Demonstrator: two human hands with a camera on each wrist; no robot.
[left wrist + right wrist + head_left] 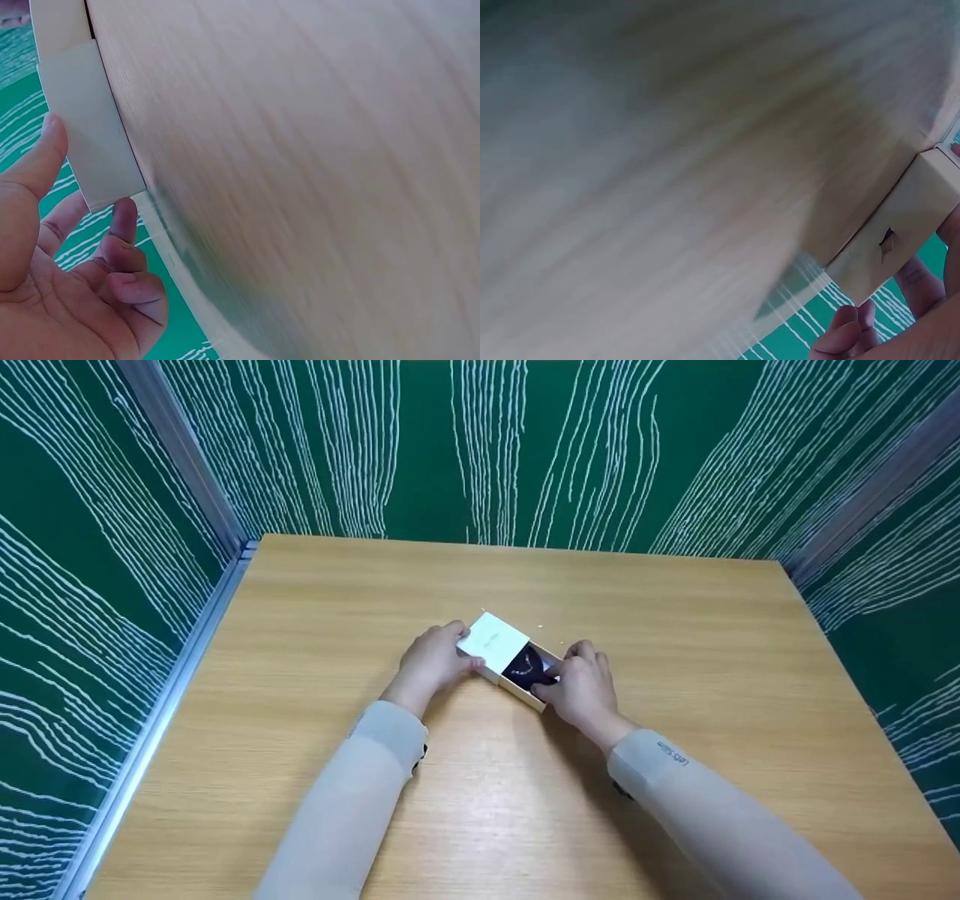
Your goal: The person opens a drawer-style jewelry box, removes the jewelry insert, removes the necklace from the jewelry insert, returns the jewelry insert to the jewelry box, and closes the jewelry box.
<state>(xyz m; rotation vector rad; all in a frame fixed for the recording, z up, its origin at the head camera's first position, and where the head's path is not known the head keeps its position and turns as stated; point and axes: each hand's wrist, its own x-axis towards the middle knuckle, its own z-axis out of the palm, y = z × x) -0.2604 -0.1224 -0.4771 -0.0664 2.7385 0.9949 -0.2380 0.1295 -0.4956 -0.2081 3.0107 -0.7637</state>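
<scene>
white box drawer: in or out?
Partly out. The drawer sticks out of the white sleeve, baring its dark lining, with the right hand at its end.

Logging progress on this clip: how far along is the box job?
Done: the tray is slid partway out of the white sleeve, showing a dark insert with a small chain on it. In hand: the left hand holds the sleeve, the right hand grips the tray's end. Left: part of the tray is still inside the sleeve; the chain lies untouched.
</scene>
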